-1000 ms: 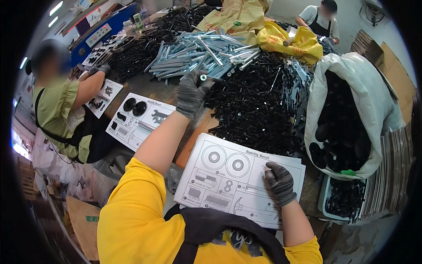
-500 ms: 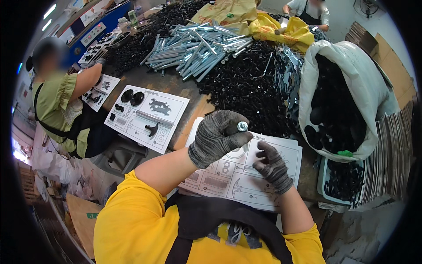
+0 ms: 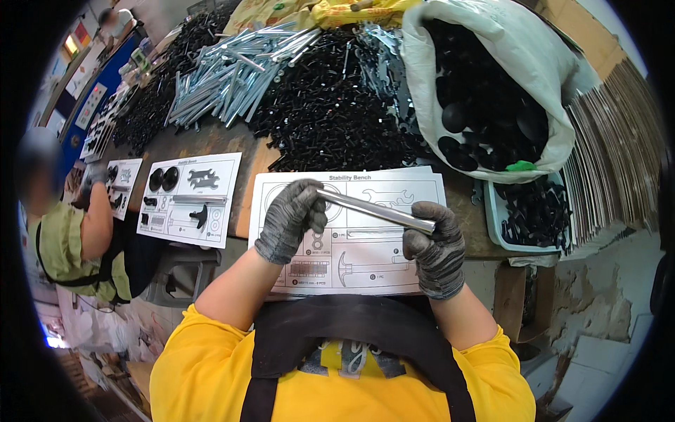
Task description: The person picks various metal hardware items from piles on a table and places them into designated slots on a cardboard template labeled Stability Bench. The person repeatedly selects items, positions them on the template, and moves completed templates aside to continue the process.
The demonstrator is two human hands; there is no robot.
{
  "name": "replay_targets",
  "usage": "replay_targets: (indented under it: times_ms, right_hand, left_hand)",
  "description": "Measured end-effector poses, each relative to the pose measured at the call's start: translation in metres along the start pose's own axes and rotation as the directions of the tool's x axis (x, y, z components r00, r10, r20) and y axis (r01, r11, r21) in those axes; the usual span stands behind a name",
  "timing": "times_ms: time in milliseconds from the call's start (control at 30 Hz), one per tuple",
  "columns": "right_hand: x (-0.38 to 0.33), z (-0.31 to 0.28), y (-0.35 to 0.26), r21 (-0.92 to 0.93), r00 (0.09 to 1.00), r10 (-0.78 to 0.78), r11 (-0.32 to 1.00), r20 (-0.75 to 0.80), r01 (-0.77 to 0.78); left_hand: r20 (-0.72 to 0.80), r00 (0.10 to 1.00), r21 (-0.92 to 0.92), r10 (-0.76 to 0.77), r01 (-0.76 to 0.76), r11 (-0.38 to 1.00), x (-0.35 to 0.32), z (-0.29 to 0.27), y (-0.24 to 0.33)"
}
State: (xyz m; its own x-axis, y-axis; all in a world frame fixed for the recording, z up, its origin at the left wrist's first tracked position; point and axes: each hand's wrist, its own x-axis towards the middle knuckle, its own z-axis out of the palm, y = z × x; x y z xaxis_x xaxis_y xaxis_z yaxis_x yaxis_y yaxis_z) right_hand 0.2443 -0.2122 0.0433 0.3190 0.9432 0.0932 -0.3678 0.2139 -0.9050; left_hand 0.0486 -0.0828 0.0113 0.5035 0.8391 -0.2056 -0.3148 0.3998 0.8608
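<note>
A shiny silver metal tube [image 3: 376,209] is held crosswise in front of me, its left end slightly higher than its right. My left hand [image 3: 290,219], in a grey knit glove, is closed on the left end. My right hand [image 3: 437,252], gloved the same way, grips the other end between thumb and fingers. Beneath both hands lies a stack of white sheets [image 3: 415,185] printed with outline drawings of wrenches, nuts and other parts. The gloves and the tube cover some of the drawings.
Beyond the sheets are a heap of black bolts [image 3: 330,105] and a pile of silver tubes [image 3: 225,74]. To the right stand a white sack [image 3: 422,84] of black discs, a plastic bin [image 3: 498,224] and stacked cardboard [image 3: 612,155]. At left, a co-worker [image 3: 70,239] sits near a parts-covered sheet [image 3: 158,218].
The tube, earlier seen end-on in my left hand, now lies crosswise, and my right hand has taken hold of its other end. The whole view has shifted.
</note>
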Motion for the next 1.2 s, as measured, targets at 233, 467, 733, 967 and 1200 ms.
replay_targets:
  times_ms: [233,467,733,967,1200]
  right_hand:
    - [-0.006,0.009,-0.002,-0.249,0.969,-0.231,0.937,0.089,0.246]
    - [-0.009,0.008,-0.01,-0.358,0.965,-0.208,0.899,0.159,0.253]
    - [-0.005,-0.014,-0.003,-0.391,0.952,-0.279,0.868,0.128,0.307]
    - [0.01,-0.095,0.013,-0.833,0.981,-0.134,0.52,0.139,0.189]
    - [0.008,-0.12,0.022,-0.964,0.987,-0.043,0.212,0.152,0.158]
  left_hand:
    - [0.078,0.967,-0.077,-0.244,0.25,0.965,-0.011,-0.001,-0.02]
    - [0.063,0.94,-0.062,-0.335,0.339,0.939,-0.015,0.0,-0.029]
    - [0.02,0.946,0.086,-0.324,0.321,0.943,-0.014,0.007,-0.03]
    - [0.23,0.967,0.804,0.11,-0.253,0.538,-0.013,0.006,-0.027]
    - [0.411,0.912,0.908,-0.014,-0.408,0.098,0.0,0.009,-0.023]
